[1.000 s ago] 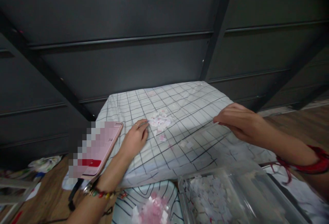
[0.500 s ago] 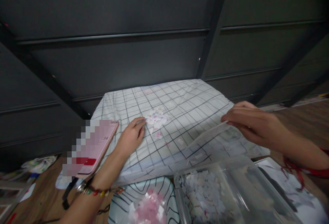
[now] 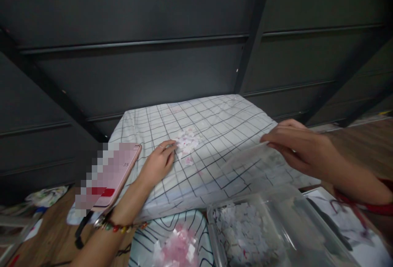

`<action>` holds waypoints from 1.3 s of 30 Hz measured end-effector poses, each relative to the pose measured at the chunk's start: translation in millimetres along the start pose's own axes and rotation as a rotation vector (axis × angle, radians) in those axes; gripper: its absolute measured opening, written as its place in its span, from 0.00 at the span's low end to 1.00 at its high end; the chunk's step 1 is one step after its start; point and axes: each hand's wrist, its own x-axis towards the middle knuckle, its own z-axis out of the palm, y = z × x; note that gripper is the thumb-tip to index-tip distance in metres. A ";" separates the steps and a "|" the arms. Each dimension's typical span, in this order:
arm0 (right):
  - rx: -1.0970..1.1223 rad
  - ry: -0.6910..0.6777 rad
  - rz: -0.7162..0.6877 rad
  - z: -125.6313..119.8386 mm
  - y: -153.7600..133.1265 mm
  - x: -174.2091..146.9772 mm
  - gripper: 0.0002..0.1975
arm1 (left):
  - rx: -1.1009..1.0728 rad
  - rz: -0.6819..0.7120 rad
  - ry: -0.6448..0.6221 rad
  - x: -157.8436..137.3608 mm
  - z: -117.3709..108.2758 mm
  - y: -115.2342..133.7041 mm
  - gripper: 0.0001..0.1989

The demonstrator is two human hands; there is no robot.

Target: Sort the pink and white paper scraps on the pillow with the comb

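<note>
My left hand (image 3: 160, 160) lies on a white checked cloth (image 3: 215, 115), palm down with its fingers loosely stretched. Its fingertips touch the left edge of a small heap of white and pinkish paper scraps (image 3: 188, 141). One pink-marked scrap (image 3: 188, 161) lies just in front of the heap. To the right, my right hand (image 3: 303, 148) pinches the edge of a thin, see-through plastic bag (image 3: 248, 156) between thumb and fingers. The bag hangs over the cloth's right front part, and its far end is hard to make out.
A pink phone (image 3: 123, 177) leans left of my left hand. In front stand a striped tray (image 3: 141, 242) with pink and white pieces (image 3: 179, 246), and a clear plastic box (image 3: 307, 234) holding grey-white scraps (image 3: 245, 226). Dark panels (image 3: 147, 70) rise behind the cloth.
My right hand has shifted slightly left with the plastic bag. My left hand has slid a little right at the heap's edge.
</note>
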 end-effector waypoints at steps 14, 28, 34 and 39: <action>-0.140 -0.012 0.027 42.5 -24.1 44.6 0.16 | 0.007 -0.047 0.003 -2.8 -3.2 2.1 0.15; -0.235 -0.076 -0.017 23.2 -10.4 31.0 0.16 | 0.030 -0.023 0.031 -3.1 -1.8 0.8 0.14; -0.261 -0.087 -0.067 18.7 3.9 27.7 0.15 | 0.025 -0.018 0.034 -2.7 -2.5 1.5 0.14; -0.316 -0.093 -0.040 19.7 6.9 25.9 0.14 | 0.018 -0.037 0.021 -2.9 -3.2 2.0 0.15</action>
